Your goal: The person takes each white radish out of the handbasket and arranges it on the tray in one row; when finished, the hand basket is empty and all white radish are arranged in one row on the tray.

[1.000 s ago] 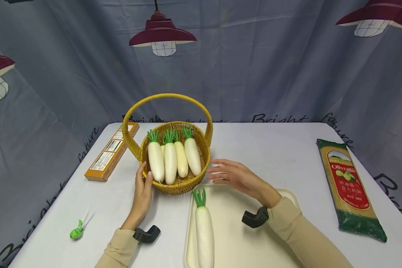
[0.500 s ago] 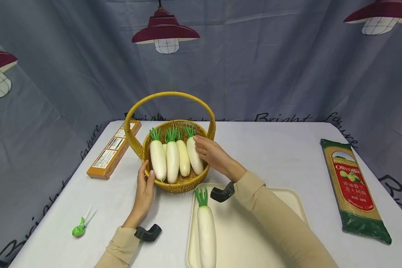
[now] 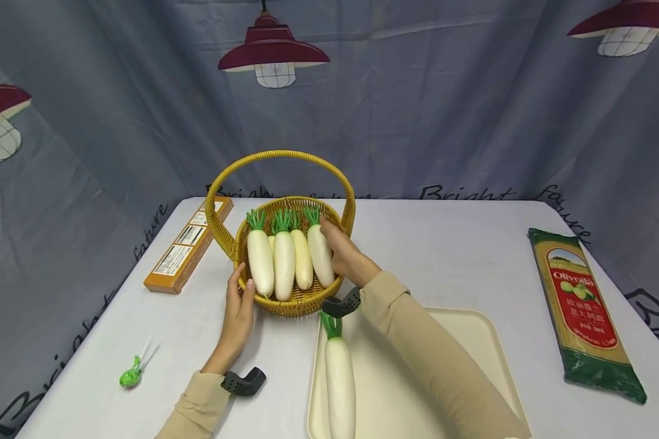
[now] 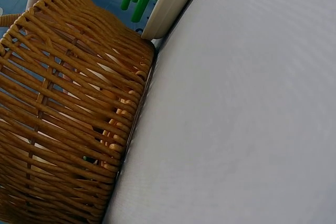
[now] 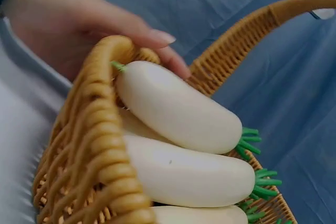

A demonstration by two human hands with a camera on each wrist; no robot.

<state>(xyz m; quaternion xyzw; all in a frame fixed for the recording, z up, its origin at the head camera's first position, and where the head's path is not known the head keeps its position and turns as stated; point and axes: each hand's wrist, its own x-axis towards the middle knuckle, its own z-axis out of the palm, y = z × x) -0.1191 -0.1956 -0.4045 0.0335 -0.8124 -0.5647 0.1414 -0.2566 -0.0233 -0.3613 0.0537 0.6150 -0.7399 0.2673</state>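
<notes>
A yellow wicker basket with a tall arched handle holds several white radishes with green tops. My left hand rests against the basket's front left side, fingers extended and thumb apart. My right hand reaches over the right rim and touches the rightmost white radish. In the right wrist view, the right thumb lies above the rim and a finger passes behind that radish; the other fingertips are hidden. Another white radish lies on a cream tray, its leaves partly behind the right wrist camera.
A long orange box lies left of the basket. Nearer on the left is a green-wrapped lollipop. A pack of spaghetti lies at the right edge of the white table. A grey curtain hangs behind.
My right hand has moved left from beside the basket, over its rim, to the rightmost radish. The left hand has stayed against the basket. The radishes look unmoved.
</notes>
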